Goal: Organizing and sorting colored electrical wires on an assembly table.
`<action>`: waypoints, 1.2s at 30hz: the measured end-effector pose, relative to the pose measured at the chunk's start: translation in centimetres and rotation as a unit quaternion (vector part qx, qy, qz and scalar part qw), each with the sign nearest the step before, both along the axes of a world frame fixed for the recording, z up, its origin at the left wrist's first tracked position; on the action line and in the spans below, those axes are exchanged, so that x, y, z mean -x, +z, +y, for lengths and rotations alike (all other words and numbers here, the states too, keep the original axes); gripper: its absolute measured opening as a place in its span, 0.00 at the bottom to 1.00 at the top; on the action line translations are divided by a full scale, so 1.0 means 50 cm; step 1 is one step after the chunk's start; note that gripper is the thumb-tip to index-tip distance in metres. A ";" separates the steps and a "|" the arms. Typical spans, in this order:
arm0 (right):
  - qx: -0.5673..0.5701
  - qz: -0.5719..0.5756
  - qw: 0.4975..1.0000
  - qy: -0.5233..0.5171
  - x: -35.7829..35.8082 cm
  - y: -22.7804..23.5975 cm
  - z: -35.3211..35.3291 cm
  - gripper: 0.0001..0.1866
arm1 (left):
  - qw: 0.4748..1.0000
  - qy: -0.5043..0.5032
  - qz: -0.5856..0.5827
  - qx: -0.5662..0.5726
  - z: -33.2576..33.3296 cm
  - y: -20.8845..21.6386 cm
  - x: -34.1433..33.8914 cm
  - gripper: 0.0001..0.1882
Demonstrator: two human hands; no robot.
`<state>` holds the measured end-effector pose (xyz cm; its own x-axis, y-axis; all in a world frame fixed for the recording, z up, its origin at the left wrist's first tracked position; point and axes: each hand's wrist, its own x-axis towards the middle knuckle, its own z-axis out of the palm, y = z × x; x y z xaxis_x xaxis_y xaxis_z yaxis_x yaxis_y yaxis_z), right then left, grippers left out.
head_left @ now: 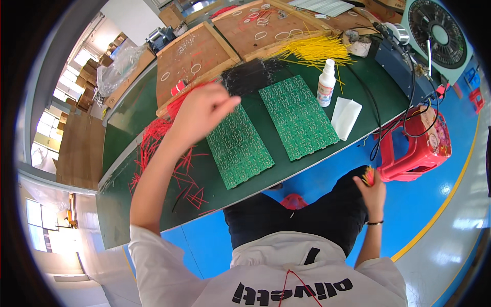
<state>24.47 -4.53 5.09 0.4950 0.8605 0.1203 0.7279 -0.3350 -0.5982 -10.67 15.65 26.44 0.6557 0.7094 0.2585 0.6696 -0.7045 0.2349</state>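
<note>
My left hand (pixel 204 112) is raised over the upper end of the left green circuit board panel (pixel 240 146), its fingers curled together. Whatever they may pinch is hidden. Down beside my right thigh, my right hand (pixel 373 194) grips a small bunch of wires (pixel 368 176) with yellow and reddish ends showing. A second circuit board panel (pixel 299 117) lies to the right of the first. Loose red wires (pixel 156 138) spread under and beside my left forearm. Black wires (pixel 250 75) lie beyond the boards, with a heap of yellow wires (pixel 319 48) behind to the right.
A white bottle (pixel 326 84) stands right of the boards, beside a folded white sheet (pixel 347 118). Wooden-framed trays (pixel 197 51) line the table's back. A blue machine (pixel 401 66) with cables and a fan (pixel 437 36) are at right, above a red stool (pixel 417 148).
</note>
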 end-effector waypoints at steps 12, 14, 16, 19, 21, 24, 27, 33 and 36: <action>0.091 0.318 0.929 -0.169 -0.112 -0.218 -0.170 0.34 | 0.989 -0.073 0.119 -0.040 0.236 -0.080 -0.084 0.14; 0.048 0.296 0.940 -0.160 -0.108 -0.221 -0.166 0.32 | 0.991 -0.065 0.111 -0.028 0.249 -0.086 -0.074 0.13; 0.068 0.274 0.944 -0.171 -0.089 -0.191 -0.154 0.33 | 0.994 -0.064 0.082 -0.038 0.250 -0.078 -0.064 0.12; 0.086 0.264 0.944 -0.176 -0.091 -0.194 -0.147 0.32 | 0.995 -0.003 0.086 -0.043 0.242 -0.076 -0.056 0.11; 0.089 0.255 0.946 -0.178 -0.080 -0.183 -0.136 0.32 | 0.995 0.012 0.079 -0.067 0.243 -0.067 -0.053 0.11; 0.090 0.245 0.948 -0.180 -0.075 -0.182 -0.125 0.31 | 0.993 0.019 0.032 -0.113 0.263 -0.059 -0.047 0.10; 0.108 0.233 0.951 -0.174 -0.078 -0.185 -0.116 0.31 | 0.988 0.039 -0.041 -0.141 0.281 -0.054 -0.040 0.10; 0.129 0.209 0.953 -0.176 -0.082 -0.188 -0.128 0.31 | 0.978 0.125 -0.133 -0.100 0.331 -0.030 0.007 0.08; 0.123 0.177 0.960 -0.179 -0.078 -0.181 -0.133 0.31 | 0.910 0.203 -0.351 0.090 0.301 0.017 0.041 0.07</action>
